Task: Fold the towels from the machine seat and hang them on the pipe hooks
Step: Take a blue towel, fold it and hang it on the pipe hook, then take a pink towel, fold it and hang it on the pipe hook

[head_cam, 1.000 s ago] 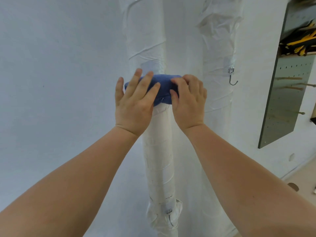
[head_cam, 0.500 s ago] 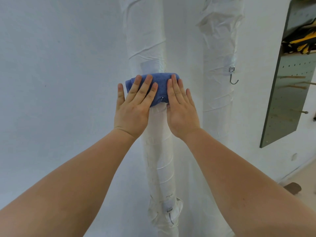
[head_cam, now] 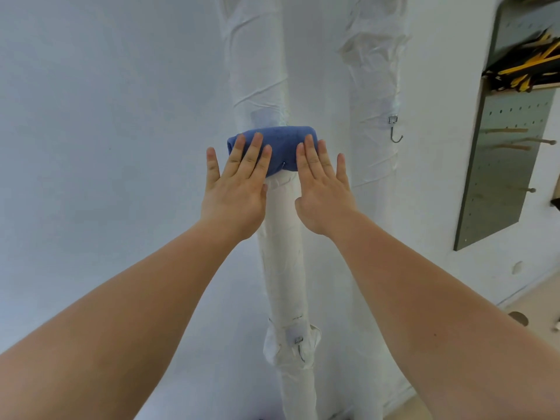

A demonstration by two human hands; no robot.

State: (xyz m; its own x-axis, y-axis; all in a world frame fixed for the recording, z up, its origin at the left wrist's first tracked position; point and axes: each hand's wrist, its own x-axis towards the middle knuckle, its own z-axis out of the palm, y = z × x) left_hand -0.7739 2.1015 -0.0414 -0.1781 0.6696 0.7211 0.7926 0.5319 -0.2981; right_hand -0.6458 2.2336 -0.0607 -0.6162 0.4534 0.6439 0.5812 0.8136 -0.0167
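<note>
1. We see two bare forearms reaching up from the bottom edge toward a white wall (head_cam: 106,147).
2. Our left hand (head_cam: 235,189) is flat and open, with its fingers straight and slightly spread. Three fingertips rest on the towel, and the little finger lies off its left edge.
3. One folded blue towel (head_cam: 281,147) sits across the left pipe at fingertip height. A small metal point (head_cam: 284,164) shows at its lower edge.
4. There are two upright pipes, both wrapped in wrinkled white sheeting. The left pipe (head_cam: 285,268) runs down between our two hands, and one hook (head_cam: 298,341) is fixed low on it, holding nothing.
5. Our right hand (head_cam: 322,189) is also flat, with its fingers straight. The first two fingertips lie on the right end of the towel. Neither hand grips anything.
6. The right pipe (head_cam: 374,86) stands just beside the left one and carries one bare metal hook (head_cam: 395,131), level with the towel.
7. At the far right hangs one grey pegboard (head_cam: 509,177) with at least four wooden pegs, and above it sits a blurred bundle of yellow and black items (head_cam: 527,68).
</note>
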